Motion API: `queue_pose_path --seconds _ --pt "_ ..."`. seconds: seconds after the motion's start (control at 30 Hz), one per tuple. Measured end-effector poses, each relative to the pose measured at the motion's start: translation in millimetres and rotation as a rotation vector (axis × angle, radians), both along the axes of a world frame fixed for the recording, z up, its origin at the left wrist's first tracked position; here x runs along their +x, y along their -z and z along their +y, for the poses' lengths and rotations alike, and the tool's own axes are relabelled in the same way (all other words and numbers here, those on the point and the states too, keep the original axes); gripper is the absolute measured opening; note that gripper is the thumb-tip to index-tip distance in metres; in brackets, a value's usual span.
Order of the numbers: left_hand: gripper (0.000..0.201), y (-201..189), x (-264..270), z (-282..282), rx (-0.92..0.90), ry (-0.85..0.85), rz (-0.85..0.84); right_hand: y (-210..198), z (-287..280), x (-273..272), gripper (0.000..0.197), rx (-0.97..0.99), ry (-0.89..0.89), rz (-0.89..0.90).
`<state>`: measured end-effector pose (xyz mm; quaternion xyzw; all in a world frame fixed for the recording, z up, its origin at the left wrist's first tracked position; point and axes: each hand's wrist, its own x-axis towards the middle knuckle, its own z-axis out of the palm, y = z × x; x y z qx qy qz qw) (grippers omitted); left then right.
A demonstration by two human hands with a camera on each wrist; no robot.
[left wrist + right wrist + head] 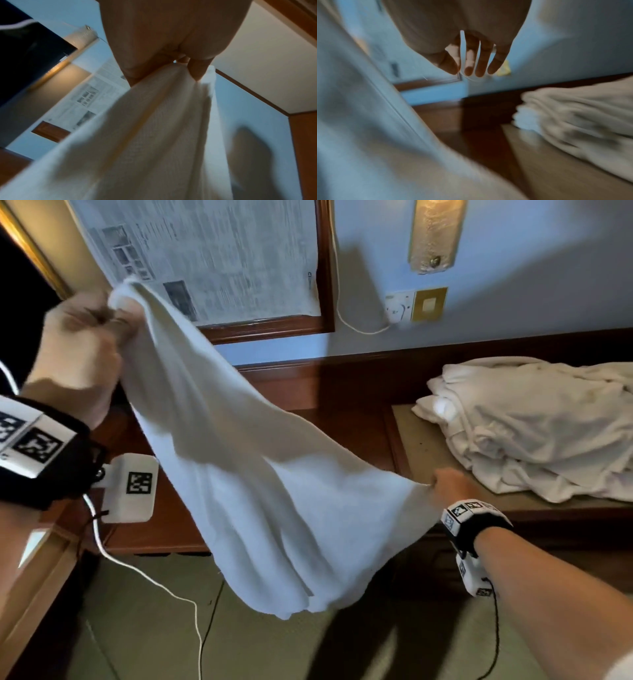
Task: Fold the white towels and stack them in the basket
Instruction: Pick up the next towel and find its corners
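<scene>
My left hand [77, 354] is raised at the upper left of the head view, fingers curled tight round one bunched corner of the towel [260, 474]; the left wrist view confirms it, with the thumb and fingers [197, 70] pinching the gathered cloth [145, 135] as it falls away below. My right hand [448, 484] is lower and out to the right, at the towel's opposite edge. In the head view it seems to hold that corner, but in the blurred right wrist view the fingers [481, 62] hang fairly straight with the towel [368, 121] off to the left, so I cannot tell whether that hand actually grasps it. The towel is in the air, stretched on a slant between my two hands, its loose bottom edge sagging in folds above the floor [154, 628]. To the right, a heap [534, 429] of crumpled white towels lies on the pale top of a dark wooden bench [424, 446], just beyond my right hand. Behind it is a blue wall [531, 302] with a lit lamp [435, 234], a switch plate [416, 306] and a wood-framed board [322, 268] covered with newspaper [212, 251].
</scene>
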<state>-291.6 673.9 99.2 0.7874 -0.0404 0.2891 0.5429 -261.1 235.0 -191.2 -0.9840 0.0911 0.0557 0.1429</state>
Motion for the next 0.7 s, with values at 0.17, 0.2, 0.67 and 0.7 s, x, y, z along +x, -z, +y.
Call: queue_pose_path --seconds 0.17,0.2,0.67,0.7 --pt "0.021 22 -5 -70 0.144 0.230 0.093 -84 102 -12 0.016 0.488 -0.349 -0.655" --pt "0.020 27 -1 -79 0.160 0.244 0.118 -104 123 -18 0.013 0.581 -0.439 -0.704" --pt "0.033 36 -10 -94 0.167 0.408 0.162 -196 197 -37 0.035 0.797 -0.355 -0.621" --pt "0.033 35 -10 -90 0.168 0.400 0.152 -189 199 -38 0.031 0.778 -0.359 -0.618"
